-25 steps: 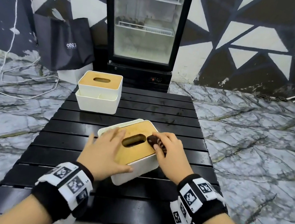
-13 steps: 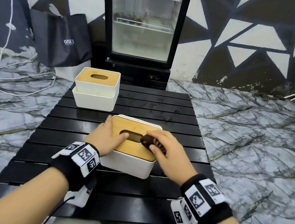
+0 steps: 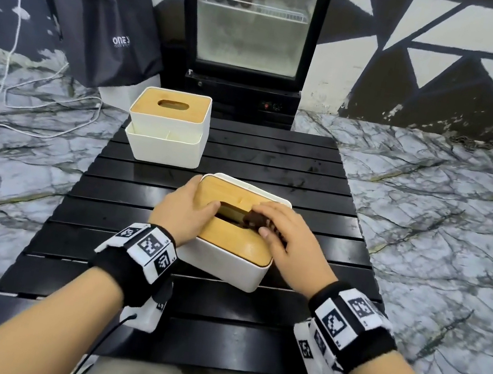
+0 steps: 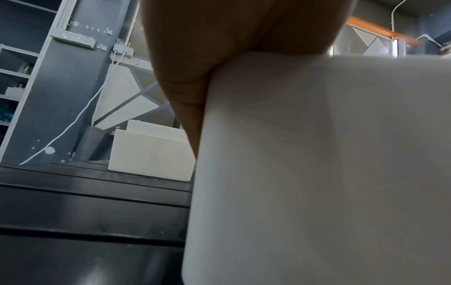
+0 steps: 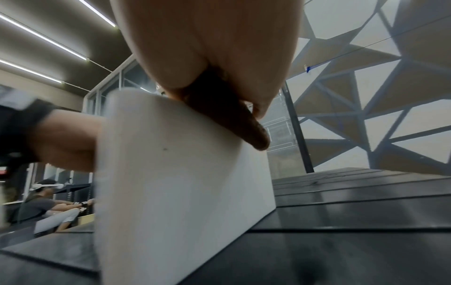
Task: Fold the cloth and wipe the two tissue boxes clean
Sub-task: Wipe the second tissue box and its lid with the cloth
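The near tissue box, white with a wooden lid, stands at the middle of the black slatted table. My left hand holds its left edge, thumb on the lid beside the slot; the left wrist view shows that hand over the box's white side. My right hand pinches a folded dark brown cloth and presses it on the lid at the slot's right end. In the right wrist view the cloth pokes out under the fingers onto the box's top edge. The second tissue box sits at the table's back left, untouched.
A glass-door fridge stands just behind the table, and a black bag leans on the wall at the left. White cables trail over the marble floor. Another person sits in the background.
The near box has been turned from a diagonal to nearly square with the table. My left hand shifted from its near side to its left edge. The cloth stays by the slot.
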